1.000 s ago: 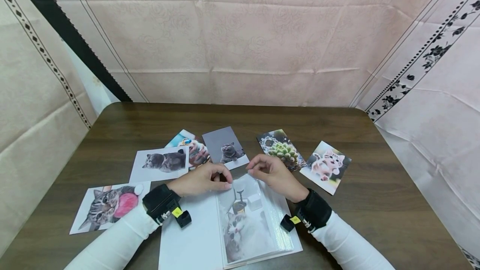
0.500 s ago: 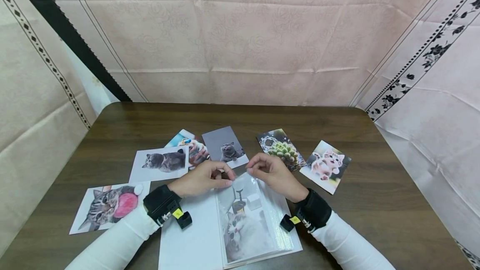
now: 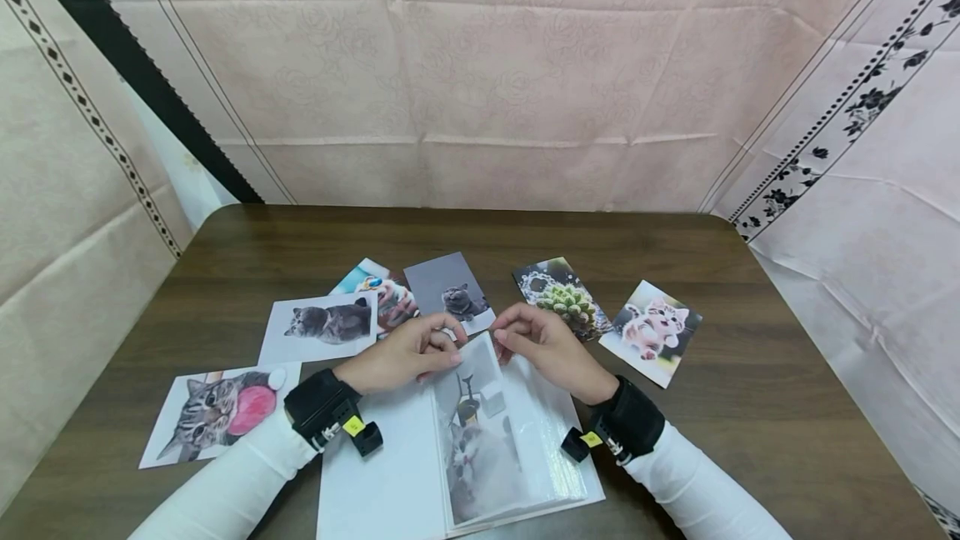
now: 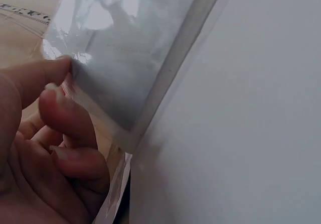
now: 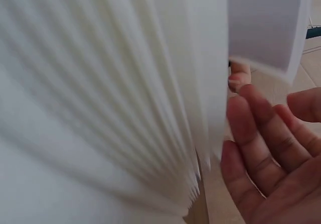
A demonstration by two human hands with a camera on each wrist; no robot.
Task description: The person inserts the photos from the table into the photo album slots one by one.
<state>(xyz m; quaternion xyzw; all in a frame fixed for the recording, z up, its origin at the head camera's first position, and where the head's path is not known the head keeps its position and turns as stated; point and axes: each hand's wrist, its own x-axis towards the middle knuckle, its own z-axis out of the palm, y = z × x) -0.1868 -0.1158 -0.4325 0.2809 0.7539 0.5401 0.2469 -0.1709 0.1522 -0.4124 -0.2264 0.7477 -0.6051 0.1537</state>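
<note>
An open photo album (image 3: 382, 457) lies at the table's near side, a white page on its left. On its right, a clear-sleeved page (image 3: 487, 465) holding a pale cat photo is partly raised. My left hand (image 3: 412, 352) pinches the top of this sleeved page (image 4: 135, 48), thumb against the plastic in the left wrist view. Beside its top right corner is my right hand (image 3: 543, 348), fingers loosely bent. In the right wrist view the right fingers (image 5: 243, 128) are by the fanned page edges (image 5: 150, 83), and the thumb stands apart from them.
Loose photos lie around the album: a kitten with a pink ball (image 3: 225, 411), a dark grey cat (image 3: 322, 327), a grey kitten (image 3: 453, 294), a succulent (image 3: 562, 298) and a pink kitten figure (image 3: 652, 332). The table (image 3: 765, 407) is brown wood.
The sleeved page's right edge has lifted and swung leftward, so its photo looks narrower. My left fingers have shifted slightly at the page top; the right hand has barely moved.
</note>
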